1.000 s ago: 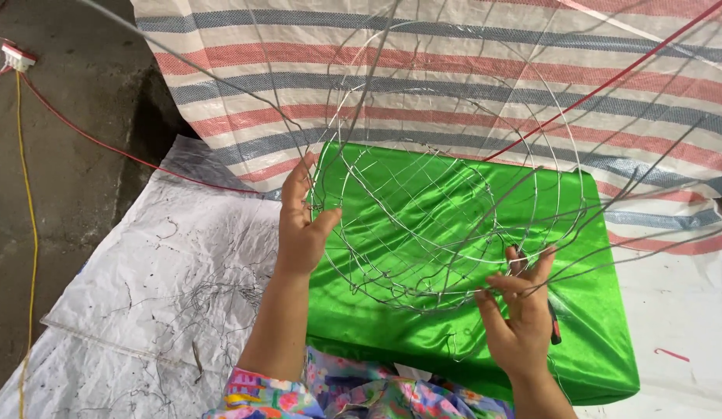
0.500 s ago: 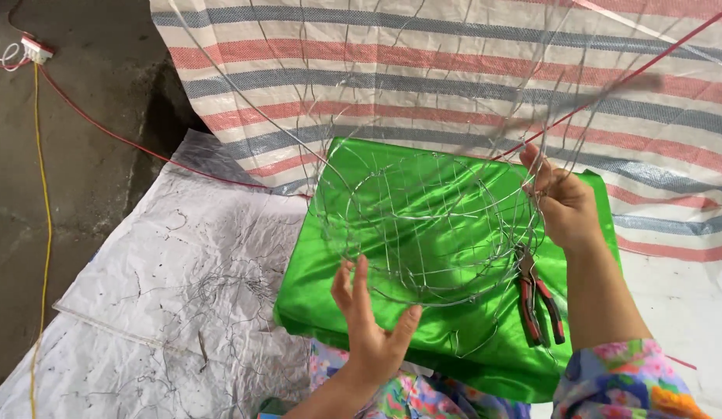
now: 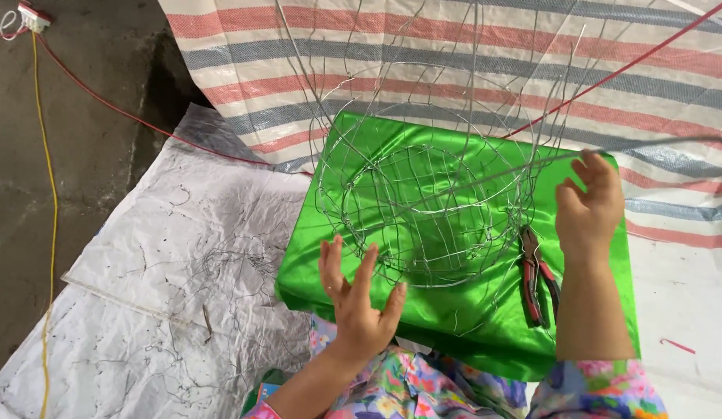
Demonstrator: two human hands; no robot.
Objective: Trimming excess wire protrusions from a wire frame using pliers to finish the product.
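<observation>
A round cage-like frame of thin silver wire stands over a glossy green satin-covered cushion, its long loose wire ends reaching up and outward. The person's right hand is raised at the frame's right side, fingers curled around one of the long wires that runs off to the right; the grip looks closed on that wire, though the strand is thin and hard to follow. The left hand is open, fingers spread wide and palm turned toward the frame's lower left rim, holding nothing and just short of the wire. A pair of red-handled pliers lies on the cushion just beside the right forearm. A red-and-blue striped woven tarp lies behind the cushion.
</observation>
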